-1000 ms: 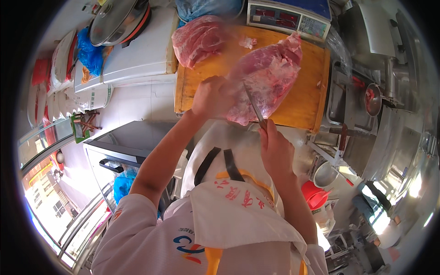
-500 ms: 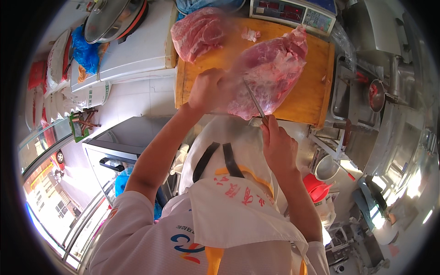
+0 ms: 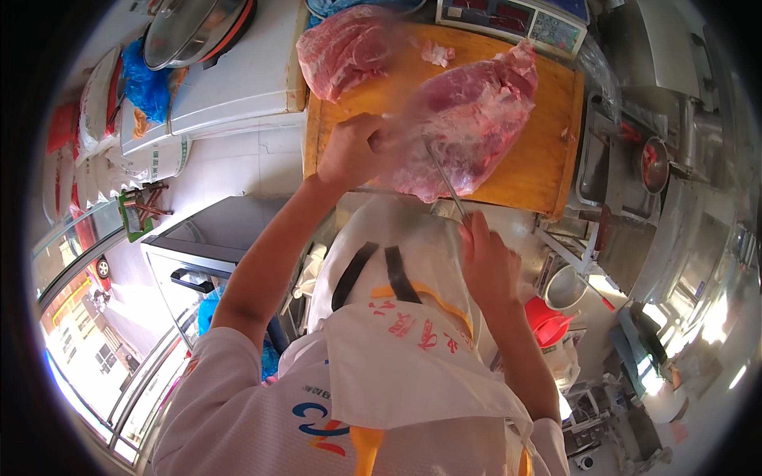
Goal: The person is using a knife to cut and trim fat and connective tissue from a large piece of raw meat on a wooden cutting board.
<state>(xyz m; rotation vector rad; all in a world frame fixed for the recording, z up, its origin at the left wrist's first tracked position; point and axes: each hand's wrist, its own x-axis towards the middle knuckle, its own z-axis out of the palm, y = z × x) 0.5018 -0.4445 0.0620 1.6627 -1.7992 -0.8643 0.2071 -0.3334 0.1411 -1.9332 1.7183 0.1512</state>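
A large piece of raw meat (image 3: 484,111) lies on a yellow-brown cutting board (image 3: 524,186) in front of me. My right hand (image 3: 488,258) is closed around the handle of a knife (image 3: 447,181). The thin blade slants up and left over the near part of the meat, its tip against the surface. At the meat's left edge, my left hand (image 3: 352,151) has its fingers curled in on it; a blurred patch partly hides the fingertips. A second piece of raw meat (image 3: 341,51) sits at the board's far left, and a small scrap (image 3: 436,53) lies between the two.
Behind the board stands a scale (image 3: 512,24). A white counter (image 3: 230,95) adjoins on the left, bearing a lidded pan (image 3: 194,32) and a blue plastic bag (image 3: 147,83). To the right are a metal tray (image 3: 591,170) and a strainer (image 3: 653,163). A red basin (image 3: 548,321) is lower right.
My right hand has shifted slightly down and right with the knife, and its tip has moved a little nearer me. My left hand stays at the meat's edge, its wrist slightly turned.
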